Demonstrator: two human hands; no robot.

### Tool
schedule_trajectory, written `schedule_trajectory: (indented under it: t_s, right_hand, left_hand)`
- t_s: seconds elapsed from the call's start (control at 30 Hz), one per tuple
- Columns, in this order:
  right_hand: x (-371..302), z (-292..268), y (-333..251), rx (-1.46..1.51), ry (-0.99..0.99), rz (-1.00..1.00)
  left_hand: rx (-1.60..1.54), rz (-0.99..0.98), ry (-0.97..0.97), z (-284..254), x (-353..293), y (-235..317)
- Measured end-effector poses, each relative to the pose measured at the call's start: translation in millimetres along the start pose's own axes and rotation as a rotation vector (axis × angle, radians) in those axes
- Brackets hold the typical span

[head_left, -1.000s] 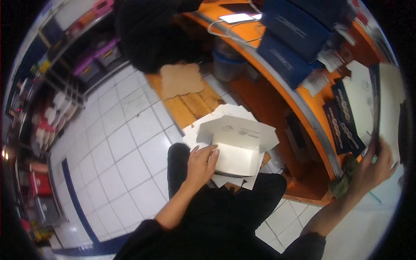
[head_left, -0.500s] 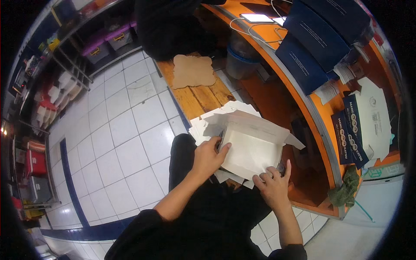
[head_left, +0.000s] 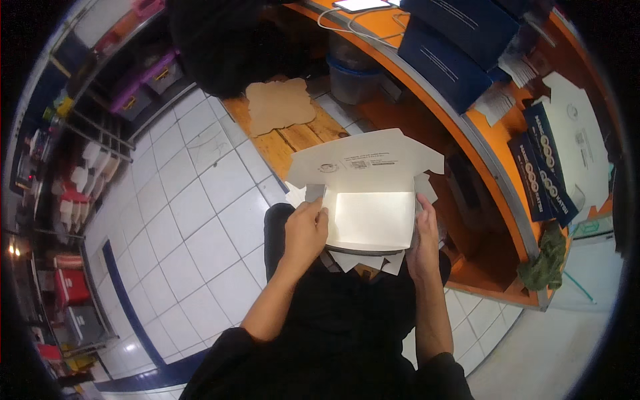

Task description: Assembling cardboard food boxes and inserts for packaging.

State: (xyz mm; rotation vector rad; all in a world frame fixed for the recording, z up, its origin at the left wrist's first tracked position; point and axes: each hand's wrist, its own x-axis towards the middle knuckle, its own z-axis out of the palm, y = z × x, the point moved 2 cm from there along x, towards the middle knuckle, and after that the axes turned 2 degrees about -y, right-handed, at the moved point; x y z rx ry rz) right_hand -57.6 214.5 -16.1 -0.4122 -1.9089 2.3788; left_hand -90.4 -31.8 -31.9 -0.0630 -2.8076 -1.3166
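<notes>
An open cardboard food box (head_left: 373,221), white inside, is held between my two hands over my lap. Its lid (head_left: 383,157) stands raised at the far side, with small print inside and tabs at its corners. My left hand (head_left: 307,230) grips the left wall, thumb near the rim. Along the right wall, my right hand (head_left: 425,240) is wrapped, most of its fingers hidden behind the side. Beneath the box, flat white cardboard pieces (head_left: 365,261) stick out toward me and at both sides.
A wooden bench (head_left: 267,148) carries a brown scalloped sheet (head_left: 280,107). On the curved orange counter (head_left: 490,150) at right stand dark blue boxes (head_left: 443,63), flattened cartons (head_left: 580,147) and a green cloth (head_left: 543,257). A bucket (head_left: 353,80) sits below. Shelves (head_left: 83,180) line the left; a dark-clothed person (head_left: 220,40) is beyond.
The box has turned squarely toward me and its lid has swung back upright. My right hand has moved from the near edge to the right wall. The view has shifted slightly.
</notes>
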Motion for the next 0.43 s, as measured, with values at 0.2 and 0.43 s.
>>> schedule_trajectory:
  t_s: [0.2, 0.43]
  right_hand:
    - [14.6, 0.7, 10.4, -0.062, 0.034, 0.106]
    - [13.7, -5.8, 6.1, -0.229, -0.055, 0.178]
  left_hand:
    - [-0.061, 0.007, 0.125, 2.7, -12.2, -5.0]
    - [-0.961, -0.285, 0.092, 29.1, -25.0, -39.1]
